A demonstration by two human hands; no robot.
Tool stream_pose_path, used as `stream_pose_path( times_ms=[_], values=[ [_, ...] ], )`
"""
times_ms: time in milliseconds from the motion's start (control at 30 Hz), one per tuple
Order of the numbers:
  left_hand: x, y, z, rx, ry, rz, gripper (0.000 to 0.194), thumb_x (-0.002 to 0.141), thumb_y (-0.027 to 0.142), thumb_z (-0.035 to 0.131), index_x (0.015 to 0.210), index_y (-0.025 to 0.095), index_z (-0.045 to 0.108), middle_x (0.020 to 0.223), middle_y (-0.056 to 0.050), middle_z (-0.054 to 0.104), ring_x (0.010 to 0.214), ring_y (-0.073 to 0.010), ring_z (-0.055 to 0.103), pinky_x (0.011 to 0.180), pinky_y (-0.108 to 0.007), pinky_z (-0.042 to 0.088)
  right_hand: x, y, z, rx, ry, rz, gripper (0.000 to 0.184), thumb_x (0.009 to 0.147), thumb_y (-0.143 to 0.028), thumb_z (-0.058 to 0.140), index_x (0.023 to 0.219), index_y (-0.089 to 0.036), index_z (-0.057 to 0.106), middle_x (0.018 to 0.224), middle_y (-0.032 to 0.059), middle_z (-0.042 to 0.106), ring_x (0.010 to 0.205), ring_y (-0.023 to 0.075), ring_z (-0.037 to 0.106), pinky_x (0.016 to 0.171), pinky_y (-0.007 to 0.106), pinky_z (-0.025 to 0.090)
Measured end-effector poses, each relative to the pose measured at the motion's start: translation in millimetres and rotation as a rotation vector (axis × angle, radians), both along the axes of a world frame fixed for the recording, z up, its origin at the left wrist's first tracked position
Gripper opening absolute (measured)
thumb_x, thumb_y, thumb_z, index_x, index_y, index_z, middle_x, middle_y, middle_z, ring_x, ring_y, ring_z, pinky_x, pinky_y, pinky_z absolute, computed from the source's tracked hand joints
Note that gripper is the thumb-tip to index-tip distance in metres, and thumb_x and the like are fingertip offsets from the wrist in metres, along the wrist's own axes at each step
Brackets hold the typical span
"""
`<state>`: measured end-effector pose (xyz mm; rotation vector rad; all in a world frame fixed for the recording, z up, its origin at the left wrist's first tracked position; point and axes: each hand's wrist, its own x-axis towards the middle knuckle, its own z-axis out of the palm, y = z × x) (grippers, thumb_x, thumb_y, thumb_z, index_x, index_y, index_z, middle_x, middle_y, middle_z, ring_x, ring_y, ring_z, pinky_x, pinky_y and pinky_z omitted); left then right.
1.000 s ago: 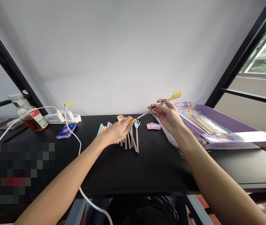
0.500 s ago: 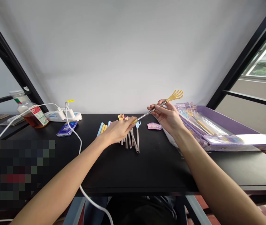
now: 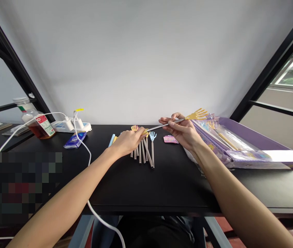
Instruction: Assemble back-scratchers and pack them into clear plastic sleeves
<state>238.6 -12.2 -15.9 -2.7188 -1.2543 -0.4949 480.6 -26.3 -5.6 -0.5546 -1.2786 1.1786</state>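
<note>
A back scratcher [image 3: 160,126] with a yellow claw head and a metal rod is held across the front of me, its head to the right. My left hand [image 3: 127,141] is closed round its yellow handle end, most of which the fingers hide. With thumb and fingers, my right hand [image 3: 181,128] grips the rod close below the claw. Beneath and beside my left hand lie several metal rods with claw heads, among them a blue-headed rod [image 3: 152,148]. Blue and yellow handle tubes [image 3: 112,140] show partly behind my left hand. A small pink card [image 3: 170,139] lies between the hands.
On the right stands a purple box [image 3: 260,134] with wrapped back scratchers. A bottle of brown liquid [image 3: 39,125], a white power strip [image 3: 61,126] and a blue packet [image 3: 74,140] are at the left. A white cable [image 3: 89,156] runs down over the black table [image 3: 162,193].
The back scratcher has tilted flatter, its claw head dropping and shifting slightly right. My right hand has lowered a little; both hands keep their hold.
</note>
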Motion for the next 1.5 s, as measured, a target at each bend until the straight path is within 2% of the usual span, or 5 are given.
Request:
stream_pose_path(
  times_ms=[400, 633, 767, 933, 1500],
  values=[
    [-8.3, 1.9, 7.3, -0.070, -0.086, -0.001, 0.032, 0.107, 0.044, 0.031, 0.112, 0.026, 0.057, 0.064, 0.004, 0.064, 0.046, -0.0172, 0.060, 0.053, -0.025, 0.037, 1.7, 6.9, -5.9, -0.200, -0.010, -0.169, 0.039, 0.061, -0.028, 0.096, 0.083, -0.021, 0.065, 0.067, -0.0036, 0.066, 0.058, 0.0086, 0.061, 0.056, 0.018, 0.052],
    [-7.5, -2.2, 9.3, -0.027, -0.127, -0.027, 0.033, 0.107, 0.044, 0.034, 0.108, 0.025, 0.060, 0.072, 0.002, 0.068, 0.049, -0.0150, 0.060, 0.051, -0.023, 0.036, 6.4, 1.0, 4.2, -0.329, -0.051, -0.103, 0.047, 0.073, -0.063, 0.080, 0.074, -0.018, 0.068, 0.066, 0.0084, 0.073, 0.055, 0.0178, 0.067, 0.051, 0.028, 0.054],
    [-10.8, -2.7, 10.7, 0.011, -0.140, -0.054, 0.039, 0.107, 0.046, 0.032, 0.104, 0.023, 0.063, 0.084, -0.001, 0.071, 0.054, -0.0133, 0.063, 0.052, -0.023, 0.037, 7.1, 2.7, 4.2, -0.394, -0.077, -0.180, 0.048, 0.077, -0.063, 0.074, 0.061, -0.020, 0.058, 0.051, 0.0049, 0.063, 0.037, 0.0120, 0.048, 0.036, 0.027, 0.036],
    [-13.0, 0.7, 7.4, 0.037, -0.178, -0.118, 0.042, 0.107, 0.048, 0.034, 0.114, 0.022, 0.065, 0.100, -0.004, 0.074, 0.058, -0.0128, 0.064, 0.053, -0.024, 0.040, 3.0, 1.8, -0.4, -0.234, -0.128, -0.178, 0.052, 0.082, -0.046, 0.069, 0.046, -0.024, 0.038, 0.034, -0.0062, 0.026, 0.035, 0.0077, 0.019, 0.038, 0.028, 0.022],
    [-8.0, 2.8, 3.6, 0.022, -0.224, -0.212, 0.036, 0.106, 0.045, 0.039, 0.114, 0.023, 0.068, 0.090, -0.006, 0.075, 0.080, -0.0200, 0.071, 0.071, -0.028, 0.049, -10.0, -0.1, -9.3, -0.060, -0.158, -0.264, 0.056, 0.084, -0.054, 0.067, 0.051, -0.023, 0.035, 0.043, -0.0055, 0.030, 0.041, 0.0087, 0.029, 0.044, 0.028, 0.031]
  ],
)
